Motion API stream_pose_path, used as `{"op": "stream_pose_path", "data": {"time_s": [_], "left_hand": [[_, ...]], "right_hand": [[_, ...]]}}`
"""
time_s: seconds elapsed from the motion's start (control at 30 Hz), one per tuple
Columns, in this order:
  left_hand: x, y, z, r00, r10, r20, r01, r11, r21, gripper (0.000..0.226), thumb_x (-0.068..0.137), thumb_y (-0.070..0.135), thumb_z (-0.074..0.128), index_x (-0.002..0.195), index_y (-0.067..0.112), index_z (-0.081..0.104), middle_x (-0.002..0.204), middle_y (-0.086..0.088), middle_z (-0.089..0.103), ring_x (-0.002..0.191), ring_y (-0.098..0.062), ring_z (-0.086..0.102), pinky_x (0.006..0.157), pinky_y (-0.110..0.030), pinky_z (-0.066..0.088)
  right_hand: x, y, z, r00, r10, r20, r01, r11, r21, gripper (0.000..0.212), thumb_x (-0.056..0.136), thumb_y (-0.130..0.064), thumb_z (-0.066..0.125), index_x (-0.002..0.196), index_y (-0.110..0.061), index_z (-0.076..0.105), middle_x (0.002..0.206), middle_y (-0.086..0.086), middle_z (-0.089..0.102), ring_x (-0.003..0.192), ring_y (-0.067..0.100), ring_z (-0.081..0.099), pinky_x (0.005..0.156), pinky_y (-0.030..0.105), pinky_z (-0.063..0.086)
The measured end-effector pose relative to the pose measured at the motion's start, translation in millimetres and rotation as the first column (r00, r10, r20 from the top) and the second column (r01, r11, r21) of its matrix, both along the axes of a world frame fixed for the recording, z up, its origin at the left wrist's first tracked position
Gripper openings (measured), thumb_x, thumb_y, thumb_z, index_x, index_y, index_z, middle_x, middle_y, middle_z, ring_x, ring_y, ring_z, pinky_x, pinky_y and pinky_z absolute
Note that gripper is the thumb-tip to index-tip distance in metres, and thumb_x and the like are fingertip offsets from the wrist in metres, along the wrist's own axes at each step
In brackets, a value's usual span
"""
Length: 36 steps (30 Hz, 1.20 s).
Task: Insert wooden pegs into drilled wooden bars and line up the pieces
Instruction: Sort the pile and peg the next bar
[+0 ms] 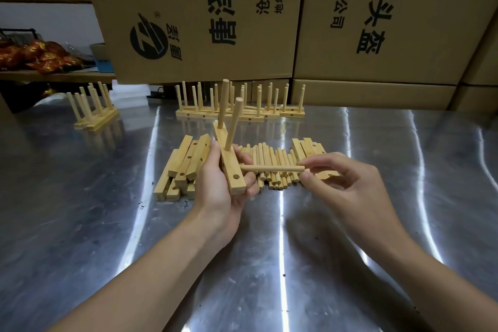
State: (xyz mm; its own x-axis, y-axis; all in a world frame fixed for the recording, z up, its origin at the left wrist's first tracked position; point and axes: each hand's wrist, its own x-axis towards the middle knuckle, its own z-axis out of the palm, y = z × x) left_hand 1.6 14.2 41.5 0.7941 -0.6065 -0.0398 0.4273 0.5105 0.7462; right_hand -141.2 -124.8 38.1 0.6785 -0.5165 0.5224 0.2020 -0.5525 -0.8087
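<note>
Just left of the frame's middle, our left hand [221, 183] wraps its fingers and thumb around a drilled bar [231, 170], held on edge and tilted away from us, with 2 pegs [233, 122] already standing up out of it. 1 open hole [236, 177] shows on the bar's near end. Our right hand [342, 178], at centre right, pinches a loose peg [272, 168] by its right end between thumb and fingertips, so it lies level with its free end almost touching the bar. We judge these parts to be light, stiff and dry, neither slippery nor fragile, though a thin peg could bind or snap if pushed in crooked. The peg is best held near its tail while aiming, and the bar gripped around its middle, clear of the holes, so it cannot twist. Behind the hands a heap of spare pegs [269, 153] lies on the metal table [269, 250], with a stack of empty bars [183, 167] to its left and a few more bars [310, 148] to its right. Finished pieces [239, 113] stand in a row at upper centre, and another group [93, 113] stands at upper left, below the cardboard boxes [188, 8].
</note>
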Motion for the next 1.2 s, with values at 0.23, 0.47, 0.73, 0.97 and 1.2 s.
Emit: {"op": "stream_pose_path", "data": {"time_s": [0.23,0.47,0.73,0.97,1.2], "left_hand": [[0.7,1.3,1.8,0.999,-0.004,-0.049,0.002,0.999,-0.048,0.044,0.113,0.046,0.038,0.088,0.015,0.057,0.072,-0.003,0.060,0.046,-0.013,0.046,0.042,-0.024,0.039],[3.6,3.0,3.5,0.999,0.017,-0.039,-0.019,0.999,-0.036,0.042,0.113,0.046,0.039,0.090,0.016,0.057,0.073,-0.004,0.062,0.047,-0.013,0.048,0.042,-0.025,0.042],[-3.6,2.4,2.4,1.000,-0.009,0.006,0.009,1.000,0.025,0.047,0.112,0.049,0.043,0.088,0.013,0.060,0.072,-0.003,0.059,0.048,-0.011,0.044,0.042,-0.022,0.037],[-5.8,3.4,5.2,0.998,-0.033,0.053,0.030,0.997,0.071,0.047,0.112,0.052,0.040,0.090,0.015,0.060,0.071,0.000,0.055,0.049,-0.011,0.038,0.044,-0.023,0.029],[-6.3,3.1,4.5,0.992,-0.063,0.105,0.052,0.994,0.098,0.042,0.112,0.054,0.039,0.091,0.021,0.056,0.072,0.003,0.050,0.056,-0.009,0.038,0.049,-0.023,0.025]], "right_hand": [[-0.7,-3.2,-0.3,1.000,-0.020,0.002,0.020,0.999,-0.045,0.024,0.092,-0.013,0.079,0.096,-0.037,0.079,0.095,-0.008,0.076,0.091,0.017,0.071,0.076,0.036,0.057],[-0.7,-8.7,-0.7,1.000,-0.007,0.008,0.007,0.998,-0.055,0.027,0.091,-0.010,0.079,0.097,-0.036,0.078,0.092,-0.006,0.077,0.089,0.014,0.072,0.070,0.015,0.051],[4.0,2.3,-0.5,0.988,0.137,-0.066,-0.133,0.989,0.058,0.022,0.084,-0.031,0.079,0.106,-0.027,0.081,0.082,0.001,0.073,0.072,0.014,0.063,0.069,0.037,0.052],[-3.2,4.0,12.4,0.989,0.131,-0.069,-0.142,0.968,-0.206,0.015,0.089,-0.025,0.076,0.102,-0.024,0.083,0.091,-0.004,0.068,0.075,0.015,0.063,0.066,0.015,0.045],[-3.9,8.3,9.8,0.995,0.073,-0.073,-0.097,0.908,-0.408,0.015,0.090,-0.021,0.075,0.103,-0.019,0.083,0.096,-0.004,0.066,0.083,0.017,0.066,0.073,0.014,0.046]]}}
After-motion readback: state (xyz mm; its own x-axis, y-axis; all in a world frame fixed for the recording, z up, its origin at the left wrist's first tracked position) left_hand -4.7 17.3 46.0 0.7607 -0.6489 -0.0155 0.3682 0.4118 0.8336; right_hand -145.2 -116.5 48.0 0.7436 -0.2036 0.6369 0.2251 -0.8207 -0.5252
